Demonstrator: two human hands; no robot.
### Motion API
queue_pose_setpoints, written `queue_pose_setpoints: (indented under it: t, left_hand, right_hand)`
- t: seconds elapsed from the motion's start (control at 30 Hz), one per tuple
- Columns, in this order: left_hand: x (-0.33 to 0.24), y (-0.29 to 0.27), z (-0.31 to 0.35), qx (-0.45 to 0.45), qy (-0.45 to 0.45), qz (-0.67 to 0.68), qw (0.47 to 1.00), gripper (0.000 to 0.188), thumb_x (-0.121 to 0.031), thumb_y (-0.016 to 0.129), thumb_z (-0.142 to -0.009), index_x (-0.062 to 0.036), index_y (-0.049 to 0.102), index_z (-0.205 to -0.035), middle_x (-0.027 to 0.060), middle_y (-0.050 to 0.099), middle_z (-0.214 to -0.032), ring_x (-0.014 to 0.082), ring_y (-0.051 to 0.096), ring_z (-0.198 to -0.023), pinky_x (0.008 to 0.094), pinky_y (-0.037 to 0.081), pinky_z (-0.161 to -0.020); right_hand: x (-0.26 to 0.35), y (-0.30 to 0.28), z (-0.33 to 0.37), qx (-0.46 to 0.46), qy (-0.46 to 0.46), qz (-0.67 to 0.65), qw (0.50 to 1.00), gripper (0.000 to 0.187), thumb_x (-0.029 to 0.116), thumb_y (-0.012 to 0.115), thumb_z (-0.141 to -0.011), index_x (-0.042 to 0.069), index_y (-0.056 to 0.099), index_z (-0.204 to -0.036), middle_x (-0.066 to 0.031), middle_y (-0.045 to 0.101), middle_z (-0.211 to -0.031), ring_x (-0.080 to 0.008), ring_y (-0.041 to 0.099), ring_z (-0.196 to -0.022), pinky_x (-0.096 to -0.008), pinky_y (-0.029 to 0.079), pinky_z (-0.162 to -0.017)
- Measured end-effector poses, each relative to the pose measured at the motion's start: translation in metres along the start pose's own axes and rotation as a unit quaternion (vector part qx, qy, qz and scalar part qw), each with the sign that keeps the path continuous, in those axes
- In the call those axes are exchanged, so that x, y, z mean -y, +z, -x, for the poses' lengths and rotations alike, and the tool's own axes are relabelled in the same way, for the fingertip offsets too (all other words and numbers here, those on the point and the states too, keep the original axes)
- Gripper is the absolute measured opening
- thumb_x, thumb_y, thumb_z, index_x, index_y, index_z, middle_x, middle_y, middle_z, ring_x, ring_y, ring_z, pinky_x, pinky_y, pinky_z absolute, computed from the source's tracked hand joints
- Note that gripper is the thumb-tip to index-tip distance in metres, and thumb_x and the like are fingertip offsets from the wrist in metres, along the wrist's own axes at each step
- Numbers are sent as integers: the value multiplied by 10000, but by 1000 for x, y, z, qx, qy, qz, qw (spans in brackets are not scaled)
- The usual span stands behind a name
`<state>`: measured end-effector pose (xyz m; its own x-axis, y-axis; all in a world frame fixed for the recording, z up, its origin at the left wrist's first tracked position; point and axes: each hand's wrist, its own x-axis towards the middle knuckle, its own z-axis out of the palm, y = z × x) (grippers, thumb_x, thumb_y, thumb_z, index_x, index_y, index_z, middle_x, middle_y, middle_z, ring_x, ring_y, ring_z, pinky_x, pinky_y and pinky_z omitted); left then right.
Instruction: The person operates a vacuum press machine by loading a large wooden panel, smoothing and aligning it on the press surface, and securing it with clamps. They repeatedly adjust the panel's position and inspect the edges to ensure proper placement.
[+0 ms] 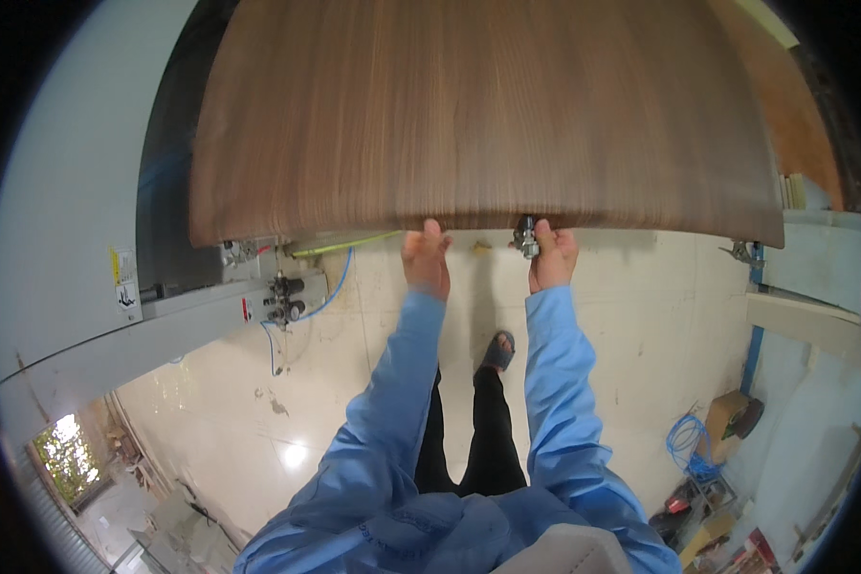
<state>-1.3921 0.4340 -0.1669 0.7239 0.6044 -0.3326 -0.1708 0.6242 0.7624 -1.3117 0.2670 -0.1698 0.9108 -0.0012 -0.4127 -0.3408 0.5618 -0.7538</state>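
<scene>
A wide brown wood-grain panel [488, 115] fills the upper middle of the view, its near edge running across in front of me. My left hand [427, 260] grips that edge left of the middle, thumb on top and fingers curled under, mostly hidden. A short way to the right, my right hand [554, 256] holds the same edge in the same way. Just left of the right hand, close to its thumb, a small black and silver metal fitting [526, 237] sticks out at the panel's edge.
A large grey machine [67, 191] stands at left, with a black air regulator [284, 298] and a blue hose [340, 287]. Metal fittings [739, 252] show under the panel's right corner. At lower right lie a coiled blue hose [691, 445] and a cardboard box [725, 421].
</scene>
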Motion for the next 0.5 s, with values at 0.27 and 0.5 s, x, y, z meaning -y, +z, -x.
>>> queue_pose_setpoints:
  t: [0.27,0.5]
  left_hand:
    - [22,55,16,-26,-55,-56,997,227,-180,705,-919,-33,531,-916,79,612,-869,172,596,-832,331,496,-761]
    - [24,56,19,-86,-5,-240,967,303,-242,757,-880,-61,531,-792,47,598,-768,154,570,-755,303,460,-718]
  right_hand:
    - [9,10,5,-6,-8,15,1000,148,-6,707,-879,1,565,-923,-74,636,-847,-130,603,-751,-272,503,-691]
    - [1,4,2,0,-40,53,998,146,84,669,-932,-1,558,-974,-97,647,-869,-159,626,-710,-332,547,-618]
